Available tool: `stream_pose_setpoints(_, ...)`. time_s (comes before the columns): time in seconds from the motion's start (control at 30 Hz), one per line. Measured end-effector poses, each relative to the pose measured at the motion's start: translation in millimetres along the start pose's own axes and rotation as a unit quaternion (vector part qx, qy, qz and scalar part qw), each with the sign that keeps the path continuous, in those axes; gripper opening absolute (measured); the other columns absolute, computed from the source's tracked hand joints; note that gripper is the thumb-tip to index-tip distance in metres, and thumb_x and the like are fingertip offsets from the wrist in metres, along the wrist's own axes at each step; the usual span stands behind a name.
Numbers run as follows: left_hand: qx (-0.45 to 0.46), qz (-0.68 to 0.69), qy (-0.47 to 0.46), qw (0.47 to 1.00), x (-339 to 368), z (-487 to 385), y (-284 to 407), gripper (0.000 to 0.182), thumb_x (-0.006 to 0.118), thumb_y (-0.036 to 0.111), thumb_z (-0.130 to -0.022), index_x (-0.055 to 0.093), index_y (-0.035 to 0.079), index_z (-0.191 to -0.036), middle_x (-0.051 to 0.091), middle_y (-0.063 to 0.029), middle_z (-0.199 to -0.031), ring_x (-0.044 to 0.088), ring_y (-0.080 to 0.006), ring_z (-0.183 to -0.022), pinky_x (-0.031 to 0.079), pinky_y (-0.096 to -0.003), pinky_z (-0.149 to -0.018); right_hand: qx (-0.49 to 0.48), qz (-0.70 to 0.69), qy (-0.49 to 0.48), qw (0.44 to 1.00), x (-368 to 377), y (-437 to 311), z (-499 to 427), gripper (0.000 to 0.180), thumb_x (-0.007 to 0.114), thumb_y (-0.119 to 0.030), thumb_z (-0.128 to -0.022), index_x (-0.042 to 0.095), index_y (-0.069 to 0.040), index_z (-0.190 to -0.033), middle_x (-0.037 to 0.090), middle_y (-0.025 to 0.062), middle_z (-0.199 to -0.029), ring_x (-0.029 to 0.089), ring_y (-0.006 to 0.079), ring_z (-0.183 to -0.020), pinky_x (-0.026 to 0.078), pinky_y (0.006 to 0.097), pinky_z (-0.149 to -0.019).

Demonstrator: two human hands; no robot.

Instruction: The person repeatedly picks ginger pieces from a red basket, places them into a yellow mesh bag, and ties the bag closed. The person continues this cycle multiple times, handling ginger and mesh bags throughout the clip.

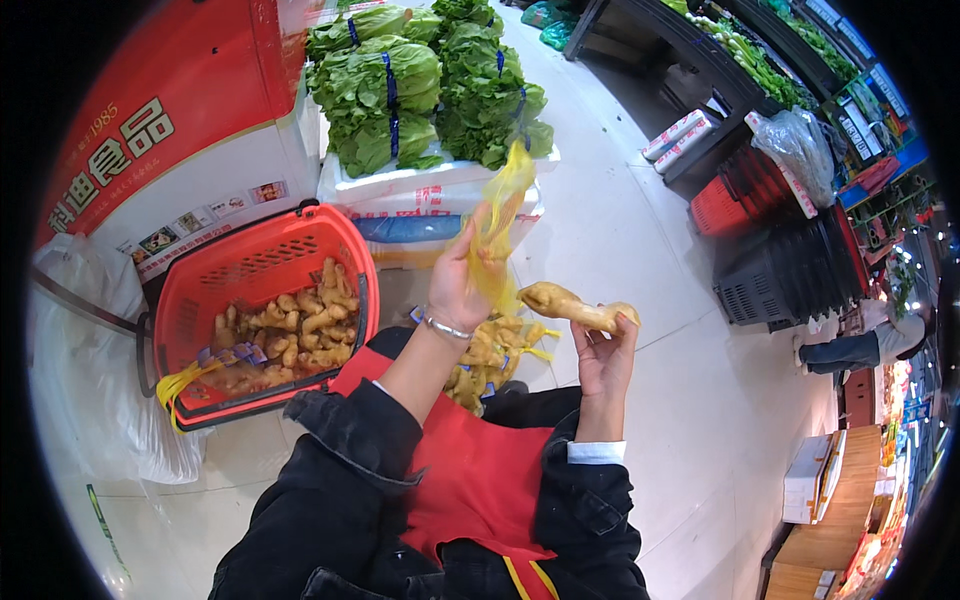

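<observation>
My left hand holds up a yellow mesh bag, its netting draped over the fingers. In my right hand is a long piece of ginger root, gripped at its right end; the other end points toward the mesh bag, close to it. Below my hands, several filled yellow net bags of ginger lie on the floor, partly hidden by my left arm. To the left stands a red plastic shopping basket with loose ginger roots inside. A bundle of yellow net bags with blue tags hangs over its rim.
Banded leafy lettuce is stacked on white foam boxes ahead. A red and white freezer chest stands behind the basket, beside a white plastic bag. Stacked black baskets and a person are at right.
</observation>
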State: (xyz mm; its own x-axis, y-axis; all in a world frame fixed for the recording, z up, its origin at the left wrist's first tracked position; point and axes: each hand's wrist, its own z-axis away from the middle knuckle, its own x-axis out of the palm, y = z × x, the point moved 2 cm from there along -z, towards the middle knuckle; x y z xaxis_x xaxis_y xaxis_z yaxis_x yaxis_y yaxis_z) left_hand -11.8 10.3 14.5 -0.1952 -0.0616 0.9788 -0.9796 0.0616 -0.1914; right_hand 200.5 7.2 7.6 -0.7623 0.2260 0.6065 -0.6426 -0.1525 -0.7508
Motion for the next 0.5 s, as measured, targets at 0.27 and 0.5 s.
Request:
stream_pose_setpoints(0.27,-0.011,0.094,-0.157,0.983,21,8,-1,0.036,0.038,0.033,-0.094,0.049,0.009,-0.119,0.060,-0.0048,-0.104,0.054,-0.0087,-0.067,0.047,-0.0222,-0.058,0.082,-0.045,-0.118,0.989,34,43,8,0.041,0.055,-0.028,-0.081,0.045,0.002,-0.107,0.050,0.0145,-0.102,0.053,0.0262,-0.097,0.048,0.0379,-0.088)
stream_pose_setpoints(0.5,0.010,0.010,-0.092,0.996,25,14,2,0.042,0.034,0.033,-0.095,0.041,0.008,-0.128,0.047,-0.0043,-0.127,0.044,-0.0041,-0.054,0.040,-0.0169,-0.047,0.149,-0.303,-0.165,0.927,49,37,5,0.034,0.053,-0.025,-0.081,0.045,0.000,-0.103,0.049,0.0150,-0.107,0.051,0.0282,-0.103,0.044,0.0399,-0.096)
